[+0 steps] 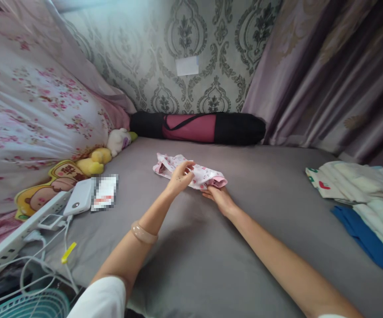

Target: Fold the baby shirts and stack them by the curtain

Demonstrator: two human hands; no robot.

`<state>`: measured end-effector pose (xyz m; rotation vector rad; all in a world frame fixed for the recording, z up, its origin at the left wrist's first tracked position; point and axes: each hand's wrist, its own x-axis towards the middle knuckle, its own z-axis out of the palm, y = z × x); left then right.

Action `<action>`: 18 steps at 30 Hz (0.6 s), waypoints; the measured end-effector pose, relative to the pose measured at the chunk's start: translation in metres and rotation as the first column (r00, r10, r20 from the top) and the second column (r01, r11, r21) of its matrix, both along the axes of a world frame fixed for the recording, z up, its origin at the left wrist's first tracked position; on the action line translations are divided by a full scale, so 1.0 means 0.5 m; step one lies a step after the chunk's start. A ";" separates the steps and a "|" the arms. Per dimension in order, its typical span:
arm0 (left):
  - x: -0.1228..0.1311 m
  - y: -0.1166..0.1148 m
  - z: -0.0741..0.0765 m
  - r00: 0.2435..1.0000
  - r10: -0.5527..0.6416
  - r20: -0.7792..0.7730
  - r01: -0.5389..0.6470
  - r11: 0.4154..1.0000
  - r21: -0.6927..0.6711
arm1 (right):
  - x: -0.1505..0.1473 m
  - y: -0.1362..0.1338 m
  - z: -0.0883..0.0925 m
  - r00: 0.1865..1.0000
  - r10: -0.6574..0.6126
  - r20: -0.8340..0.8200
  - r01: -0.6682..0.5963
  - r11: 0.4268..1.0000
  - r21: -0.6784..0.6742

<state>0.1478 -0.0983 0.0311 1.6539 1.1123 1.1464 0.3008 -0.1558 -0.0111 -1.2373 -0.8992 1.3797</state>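
Observation:
A small white garment [204, 175] with a pink floral print and pink trim lies loosely folded on the grey bed sheet [264, 212]; its exact kind cannot be made out. My left hand [181, 177] is over the middle of it, fingers bent and apart, with a gap between thumb and fingertips. At the near right end, by the pink cuff-like edge, my right hand [220, 199] has hold of the cloth, its fingers partly beneath it. A pale bangle [144, 233] circles my left forearm.
Folded cloths [360, 181] and a blue cloth [365, 236] lie to the right. At left are a power strip [15, 232], a white power bank [79, 196], cables and plush toys [95, 161]. A black and maroon rolled bag [194, 128] lies against the wall.

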 end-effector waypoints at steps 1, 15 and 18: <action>-0.003 0.001 -0.006 0.997 -0.040 -0.059 0.043 0.997 0.060 | 0.002 -0.001 0.001 1.000 -0.001 0.013 0.001 1.000 -0.004; 0.005 -0.022 0.019 0.866 -0.412 -0.285 0.419 0.907 -0.038 | 0.089 -0.029 0.071 0.971 0.238 -0.034 -0.236 0.970 0.055; 0.005 -0.027 0.029 0.894 -0.411 -0.176 0.403 0.911 -0.080 | 0.108 -0.037 0.089 0.939 0.336 -0.069 -0.334 0.942 0.039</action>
